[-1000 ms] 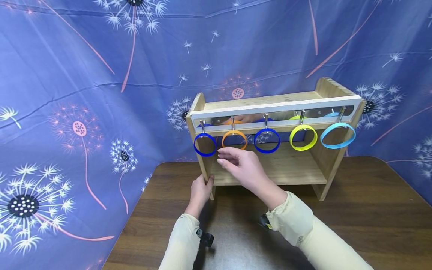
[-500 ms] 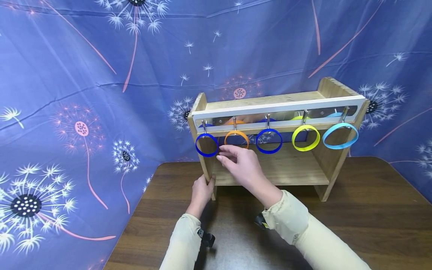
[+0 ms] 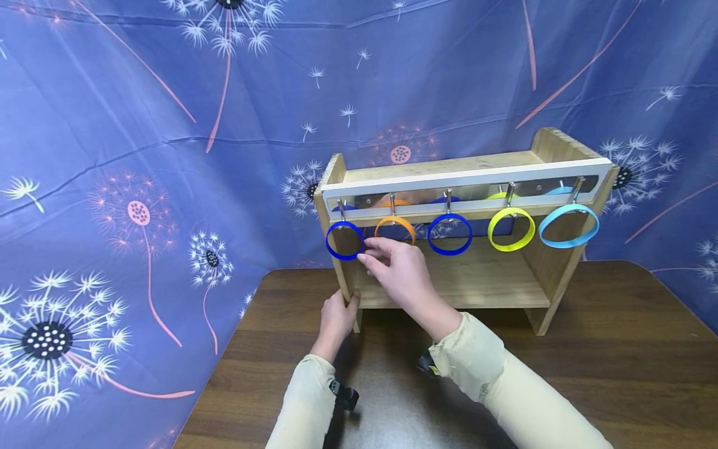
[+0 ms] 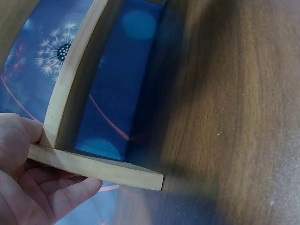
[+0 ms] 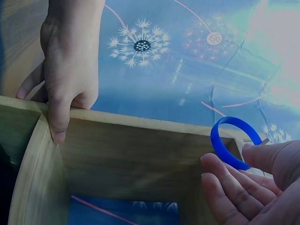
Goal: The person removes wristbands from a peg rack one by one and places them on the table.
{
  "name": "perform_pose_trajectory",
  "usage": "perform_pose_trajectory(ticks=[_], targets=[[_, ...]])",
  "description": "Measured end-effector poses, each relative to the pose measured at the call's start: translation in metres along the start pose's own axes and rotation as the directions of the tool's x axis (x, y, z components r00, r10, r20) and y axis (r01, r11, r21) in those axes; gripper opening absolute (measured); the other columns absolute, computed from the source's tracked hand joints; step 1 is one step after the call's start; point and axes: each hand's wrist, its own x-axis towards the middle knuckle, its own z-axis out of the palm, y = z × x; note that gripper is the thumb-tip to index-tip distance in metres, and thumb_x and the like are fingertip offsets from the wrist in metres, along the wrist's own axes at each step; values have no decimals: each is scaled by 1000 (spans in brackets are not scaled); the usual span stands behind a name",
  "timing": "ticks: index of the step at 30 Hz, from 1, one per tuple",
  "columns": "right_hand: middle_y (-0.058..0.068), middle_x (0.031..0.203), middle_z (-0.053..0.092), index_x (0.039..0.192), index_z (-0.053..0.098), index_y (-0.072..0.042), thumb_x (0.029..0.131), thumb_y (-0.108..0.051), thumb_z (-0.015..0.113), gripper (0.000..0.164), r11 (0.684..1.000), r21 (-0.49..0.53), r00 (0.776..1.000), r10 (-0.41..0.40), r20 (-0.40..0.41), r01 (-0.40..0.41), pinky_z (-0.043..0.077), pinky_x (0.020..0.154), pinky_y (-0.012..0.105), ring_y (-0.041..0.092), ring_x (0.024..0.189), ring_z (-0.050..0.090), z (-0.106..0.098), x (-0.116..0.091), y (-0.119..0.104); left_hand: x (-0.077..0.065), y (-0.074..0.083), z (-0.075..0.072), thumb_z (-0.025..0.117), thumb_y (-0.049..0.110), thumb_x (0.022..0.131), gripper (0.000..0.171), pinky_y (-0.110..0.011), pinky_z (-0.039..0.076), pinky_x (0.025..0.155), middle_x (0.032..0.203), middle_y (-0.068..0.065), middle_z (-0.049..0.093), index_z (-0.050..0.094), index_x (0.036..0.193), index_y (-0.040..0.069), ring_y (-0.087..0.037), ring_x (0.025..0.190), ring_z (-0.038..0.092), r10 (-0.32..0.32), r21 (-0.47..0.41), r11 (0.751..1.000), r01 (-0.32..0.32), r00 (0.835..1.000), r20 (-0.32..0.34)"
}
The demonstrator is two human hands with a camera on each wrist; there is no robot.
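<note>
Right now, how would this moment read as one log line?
left hand: grips wooden rack; right hand: at leftmost blue ring, pinch unclear; ring: on hook

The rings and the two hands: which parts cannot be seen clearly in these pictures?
Orange ring: lower part hidden behind the right hand, head view.
Leftmost blue ring: partly covered by that hand, right wrist view; whether it is pinched cannot be told.
Left hand: cut off by the left edge, left wrist view.
</note>
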Motion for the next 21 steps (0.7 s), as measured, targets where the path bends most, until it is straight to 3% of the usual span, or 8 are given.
perform_pose_trajectory(ticks=[13,21], targets=[[-1,84,74,103,71,-8,89,-22,73,21,1000,16,1000,-8,-29,9,51,60,29,16,65,69,8,2,4,-1,-1,2,62,27,94,23,-49,49,67,73,-11,66,65,83,8,-36,74,65,20,13,1000,-20,1000,-18],[4,82,74,97,70,-6,88,-18,74,16,997,76,998,-11,-64,16,52,60,30,18,64,70,10,3,4,0,-2,2,62,27,94,23,-49,49,66,73,-12,66,64,82,8,-37,74,65,24,16,1000,-24,1000,-17]])
